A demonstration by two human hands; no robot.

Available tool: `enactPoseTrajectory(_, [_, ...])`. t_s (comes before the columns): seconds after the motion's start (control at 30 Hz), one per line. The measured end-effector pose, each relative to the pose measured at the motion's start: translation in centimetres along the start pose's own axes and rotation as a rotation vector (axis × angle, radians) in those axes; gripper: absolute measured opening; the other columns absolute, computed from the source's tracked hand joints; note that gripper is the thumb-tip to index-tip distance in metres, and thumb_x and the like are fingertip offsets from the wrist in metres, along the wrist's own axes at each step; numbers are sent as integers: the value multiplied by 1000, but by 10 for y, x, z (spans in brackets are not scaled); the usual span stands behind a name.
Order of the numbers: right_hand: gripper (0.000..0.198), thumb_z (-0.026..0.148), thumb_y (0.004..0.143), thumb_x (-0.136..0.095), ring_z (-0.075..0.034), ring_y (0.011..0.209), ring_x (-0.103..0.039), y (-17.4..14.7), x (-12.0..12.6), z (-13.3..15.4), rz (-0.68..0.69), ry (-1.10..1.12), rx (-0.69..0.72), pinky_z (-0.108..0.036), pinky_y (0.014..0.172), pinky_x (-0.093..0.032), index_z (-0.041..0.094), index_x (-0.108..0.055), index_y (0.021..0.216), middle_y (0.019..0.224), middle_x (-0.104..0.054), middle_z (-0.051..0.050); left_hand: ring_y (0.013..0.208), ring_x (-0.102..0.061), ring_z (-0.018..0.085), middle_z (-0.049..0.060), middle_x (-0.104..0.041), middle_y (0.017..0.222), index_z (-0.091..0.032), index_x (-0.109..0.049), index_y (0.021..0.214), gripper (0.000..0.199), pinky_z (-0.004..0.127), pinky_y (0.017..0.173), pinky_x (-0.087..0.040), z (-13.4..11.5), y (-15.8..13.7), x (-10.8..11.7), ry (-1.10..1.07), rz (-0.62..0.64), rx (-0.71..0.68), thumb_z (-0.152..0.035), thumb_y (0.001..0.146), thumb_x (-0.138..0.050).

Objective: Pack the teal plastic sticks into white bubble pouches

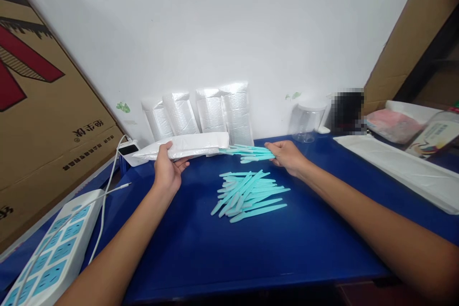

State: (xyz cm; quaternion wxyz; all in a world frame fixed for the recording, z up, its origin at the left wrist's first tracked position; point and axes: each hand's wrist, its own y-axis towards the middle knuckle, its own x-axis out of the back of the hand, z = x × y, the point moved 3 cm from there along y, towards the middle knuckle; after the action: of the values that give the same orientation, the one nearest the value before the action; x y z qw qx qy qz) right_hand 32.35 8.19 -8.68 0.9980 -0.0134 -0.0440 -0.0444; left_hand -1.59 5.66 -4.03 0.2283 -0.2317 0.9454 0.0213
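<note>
My left hand [168, 172] is closed around a white padded envelope [197, 141], held sideways above the table with its mouth to the right. My right hand [287, 157] grips a bundle of slim turquoise plastic sticks [256, 152] that look like eyebrow razors. The bundle's left tips are at the envelope's mouth; how far inside they reach is hidden. Below, a loose pile of the same turquoise sticks [251, 193] with paler flat ends lies on the blue table [229, 253].
Several silvery bubble envelopes [210, 110] lean against the wall behind. At left are a power strip [66, 244], a white cable [103, 205] and a large cardboard box [46, 119]. To the right stand a clear plastic jar [306, 122] and a white tray [398, 167].
</note>
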Motion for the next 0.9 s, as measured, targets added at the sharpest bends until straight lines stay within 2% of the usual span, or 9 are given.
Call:
enactPoseTrajectory(0.27, [47, 42, 90, -65, -7, 38, -34, 5, 5, -5, 49, -132, 34, -23, 40, -20, 18, -54, 51, 44, -47, 1, 57, -74, 20, 3, -74, 84, -17, -64, 108, 26, 22, 40, -47, -6, 1, 2, -32, -82, 5, -28, 85, -59])
enactPoseTrajectory(0.5, [48, 45, 91, -58, -11, 39, -36, 4, -1, -17, -14, -399, 94, -26, 45, -23, 20, -52, 51, 39, -41, 2, 58, -75, 21, 3, -75, 83, -17, -64, 103, 23, 21, 39, -47, 2, -1, 0, -25, 14, 28, -30, 84, -60])
enactPoseTrajectory(0.77, [46, 37, 89, -58, -12, 52, -32, -1, -6, -12, -91, -738, 316, -30, 57, -23, 20, -42, 50, 50, -36, 3, 58, -75, 21, 3, -75, 83, -17, -65, 101, 23, 21, 38, -47, 13, -8, -3, -4, 89, 72, -30, 82, -64])
enactPoseTrajectory(0.83, [44, 36, 88, -59, -13, 51, -32, -3, -6, -11, -75, -803, 361, -32, 57, -22, 21, -42, 50, 49, -38, 2, 57, -75, 21, 3, -75, 84, -17, -65, 102, 23, 21, 38, -47, 13, -8, -4, -2, 92, 73, -30, 82, -64])
enactPoseTrajectory(0.9, [41, 34, 89, -59, -15, 53, -38, -4, -5, -8, -54, -848, 415, -32, 59, -25, 21, -46, 51, 52, -46, 0, 57, -75, 21, 3, -75, 83, -17, -65, 101, 23, 21, 39, -47, 12, -8, -4, 2, 90, 77, -30, 83, -63])
